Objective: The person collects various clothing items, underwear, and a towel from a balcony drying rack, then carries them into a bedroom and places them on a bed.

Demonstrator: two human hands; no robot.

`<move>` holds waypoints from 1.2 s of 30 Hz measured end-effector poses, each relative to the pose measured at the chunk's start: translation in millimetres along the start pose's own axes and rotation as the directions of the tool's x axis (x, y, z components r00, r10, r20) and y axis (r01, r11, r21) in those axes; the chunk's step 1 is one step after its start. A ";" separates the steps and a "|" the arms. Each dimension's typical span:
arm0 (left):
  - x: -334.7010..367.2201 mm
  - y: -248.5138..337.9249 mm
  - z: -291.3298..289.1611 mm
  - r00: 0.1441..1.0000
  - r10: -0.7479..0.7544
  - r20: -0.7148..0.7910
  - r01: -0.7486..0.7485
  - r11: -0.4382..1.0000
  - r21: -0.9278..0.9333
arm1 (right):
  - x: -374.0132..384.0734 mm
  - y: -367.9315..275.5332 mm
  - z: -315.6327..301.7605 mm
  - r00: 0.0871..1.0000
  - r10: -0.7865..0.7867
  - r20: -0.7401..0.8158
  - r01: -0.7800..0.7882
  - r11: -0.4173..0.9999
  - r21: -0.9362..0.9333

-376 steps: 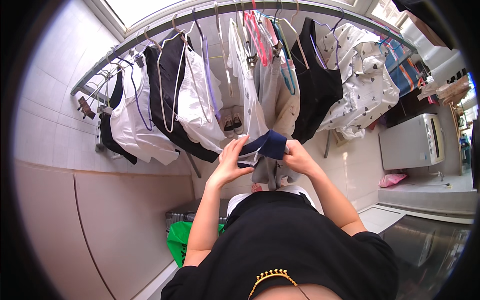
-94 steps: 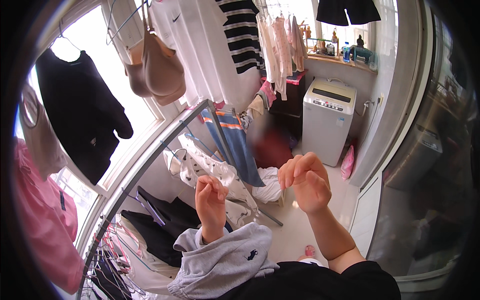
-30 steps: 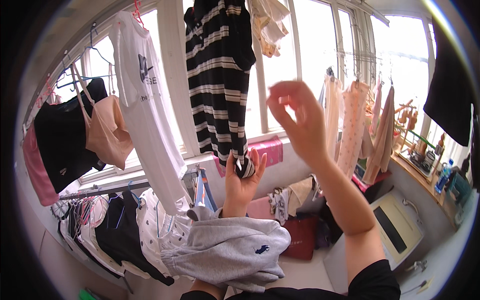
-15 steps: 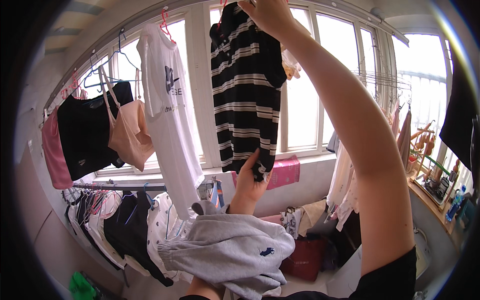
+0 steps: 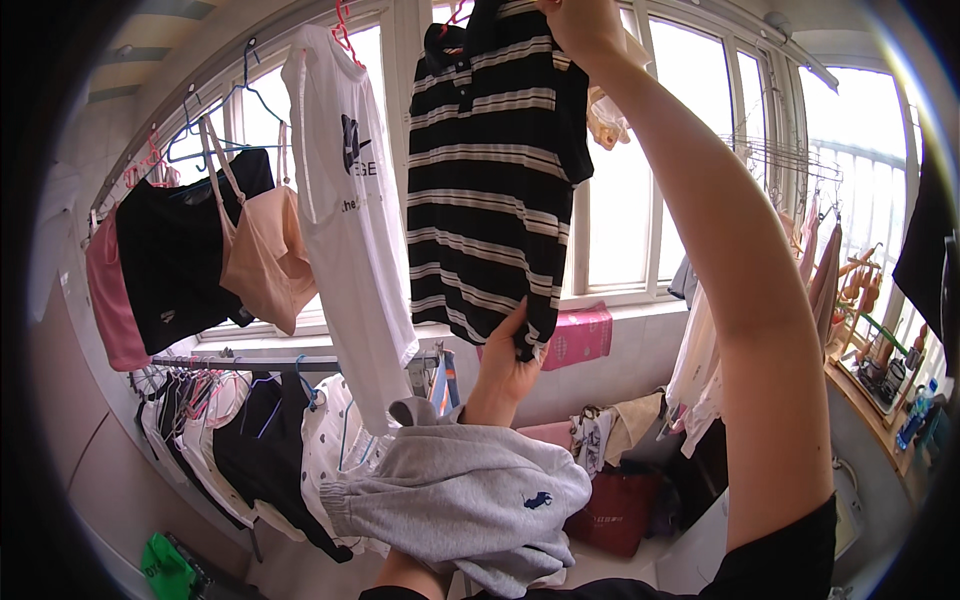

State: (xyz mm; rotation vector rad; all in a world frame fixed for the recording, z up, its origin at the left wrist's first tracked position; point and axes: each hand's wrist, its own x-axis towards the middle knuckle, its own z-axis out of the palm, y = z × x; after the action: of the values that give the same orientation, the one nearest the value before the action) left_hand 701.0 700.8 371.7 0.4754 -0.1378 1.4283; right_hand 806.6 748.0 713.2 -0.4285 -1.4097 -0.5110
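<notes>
A black polo shirt with white and beige stripes [image 5: 487,190] hangs in front of the window, a red hanger hook at its collar. My left hand [image 5: 503,372] is closed on its lower hem, thumb in front. Raised high at the upper frame edge, my right hand [image 5: 590,35] is closed at the shirt's shoulder; its fingertips are partly cut off. Over my left forearm lies a grey sweat garment [image 5: 450,490] with a ribbed cuff and a small dark embroidered emblem.
Left of the shirt hang a white T-shirt [image 5: 350,200], a beige bra [image 5: 268,250] and a black top [image 5: 185,260]. Below is a lower rail [image 5: 250,363] with several garments. A pink cloth [image 5: 580,337] hangs under the sill; a wooden counter [image 5: 870,410] stands right.
My right hand has moved right along the top of the striped shirt. The shirt now spreads wider and faces me more. My left hand keeps hold of the hem.
</notes>
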 end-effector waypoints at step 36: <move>-64.8 -56.3 -36.3 0.951 -0.274 -0.145 0.310 0.850 0.426 | -121.5 3.2 -42.8 0.876 0.233 0.423 -0.393 0.852 0.346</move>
State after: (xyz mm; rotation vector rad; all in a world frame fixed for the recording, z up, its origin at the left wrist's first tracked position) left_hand 738.9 652.0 302.0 0.7802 0.3259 1.1684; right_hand 832.9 736.3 587.6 -0.4050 -1.7153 0.1682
